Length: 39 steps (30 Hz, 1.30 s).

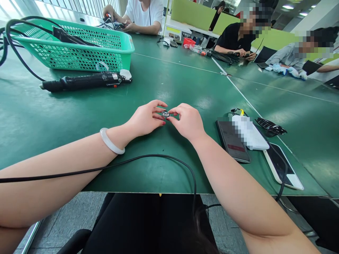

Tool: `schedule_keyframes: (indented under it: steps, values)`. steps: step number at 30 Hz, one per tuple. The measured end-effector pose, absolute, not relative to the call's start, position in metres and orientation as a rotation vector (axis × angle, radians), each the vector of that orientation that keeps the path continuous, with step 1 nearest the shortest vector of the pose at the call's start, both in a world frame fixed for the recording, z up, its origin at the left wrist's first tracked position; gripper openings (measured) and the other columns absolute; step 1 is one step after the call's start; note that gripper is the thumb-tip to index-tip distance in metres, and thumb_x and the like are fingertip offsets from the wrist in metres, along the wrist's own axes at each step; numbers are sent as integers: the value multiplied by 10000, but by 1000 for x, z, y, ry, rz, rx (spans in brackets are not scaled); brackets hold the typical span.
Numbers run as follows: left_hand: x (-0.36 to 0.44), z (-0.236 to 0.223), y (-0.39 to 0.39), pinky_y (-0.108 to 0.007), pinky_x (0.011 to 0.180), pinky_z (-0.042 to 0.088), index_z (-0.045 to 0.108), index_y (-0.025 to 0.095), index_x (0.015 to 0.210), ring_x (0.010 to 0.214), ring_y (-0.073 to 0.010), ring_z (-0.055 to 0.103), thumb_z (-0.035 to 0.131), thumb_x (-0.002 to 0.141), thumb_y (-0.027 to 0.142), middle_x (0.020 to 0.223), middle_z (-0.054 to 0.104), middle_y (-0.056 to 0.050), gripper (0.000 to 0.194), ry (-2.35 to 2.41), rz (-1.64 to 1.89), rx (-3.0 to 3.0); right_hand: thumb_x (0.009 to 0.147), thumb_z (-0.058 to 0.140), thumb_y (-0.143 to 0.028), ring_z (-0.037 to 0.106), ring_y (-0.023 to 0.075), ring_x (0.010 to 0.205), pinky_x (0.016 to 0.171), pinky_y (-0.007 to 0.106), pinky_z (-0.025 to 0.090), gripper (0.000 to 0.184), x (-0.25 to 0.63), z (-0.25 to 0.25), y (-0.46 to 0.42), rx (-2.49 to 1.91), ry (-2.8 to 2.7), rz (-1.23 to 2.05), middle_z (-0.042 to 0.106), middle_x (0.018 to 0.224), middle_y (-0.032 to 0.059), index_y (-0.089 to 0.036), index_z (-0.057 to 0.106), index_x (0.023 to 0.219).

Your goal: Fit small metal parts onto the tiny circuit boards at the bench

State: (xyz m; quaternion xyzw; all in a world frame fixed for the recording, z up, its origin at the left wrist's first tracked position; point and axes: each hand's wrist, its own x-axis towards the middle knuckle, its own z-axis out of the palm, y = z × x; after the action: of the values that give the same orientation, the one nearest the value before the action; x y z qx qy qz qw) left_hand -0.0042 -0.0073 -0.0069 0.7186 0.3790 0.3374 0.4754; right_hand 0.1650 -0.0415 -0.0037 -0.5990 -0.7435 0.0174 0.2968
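Observation:
My left hand (146, 118) and my right hand (186, 120) meet over the middle of the green table (79, 116). Both pinch a tiny dark metallic part (165, 114) between thumb and fingertips. The part is too small to name. A white bangle (111, 141) sits on my left wrist. A black cable (148, 158) runs across my left forearm and drops off the table's front edge.
A black electric screwdriver (84, 81) lies at the left before a green plastic basket (76, 46) holding cables. To my right lie two phones (233, 141) (283, 167), a white box (250, 133) and a black hair clip (270, 126). Other people work at the far side.

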Motion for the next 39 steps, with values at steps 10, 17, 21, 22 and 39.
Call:
schedule_keyframes:
  steps: [10, 17, 21, 22, 39]
  values:
    - [-5, -3, -9, -401, 878, 511, 104, 327, 1465, 1073, -259, 603, 771, 549, 79, 1415, 409, -187, 1160, 937, 826, 1523, 770, 645, -240, 547, 144, 706, 644, 286, 417, 153, 174, -7, -34, -1579, -1894, 45, 648, 850, 29, -202, 714, 901]
    - [2, -1, -16, -346, 973, 453, 497, 186, 1244, 1089, -178, 594, 639, 782, 205, 1300, 546, -128, 484, 798, 836, 1146, 766, 648, -279, 534, 120, 654, 628, 258, 422, 134, 163, -6, -39, -1463, -1781, 132, 627, 766, 8, -194, 709, 849]
    - [9, 2, -25, -292, 889, 488, 605, 152, 1006, 904, -119, 631, 466, 907, 265, 1038, 655, -86, 205, 728, 856, 969, 776, 635, -297, 554, 120, 672, 633, 253, 429, 119, 150, -5, -41, -1493, -1840, 199, 637, 796, 11, -196, 691, 804]
    - [10, 2, -27, -272, 866, 492, 610, 148, 961, 860, -103, 628, 448, 912, 232, 984, 658, -72, 189, 753, 870, 955, 772, 644, -307, 565, 121, 691, 645, 252, 434, 126, 147, -5, -42, -1495, -1849, 205, 641, 813, 12, -197, 689, 812]
    - [-24, 31, -30, -273, 764, 557, 604, 135, 826, 718, -157, 687, 561, 809, 98, 776, 696, -111, 59, 1048, 784, 999, 835, 570, -433, 546, 122, 679, 594, 253, 368, 256, 146, 3, -52, -1539, -1824, 62, 599, 758, -5, -220, 628, 706]
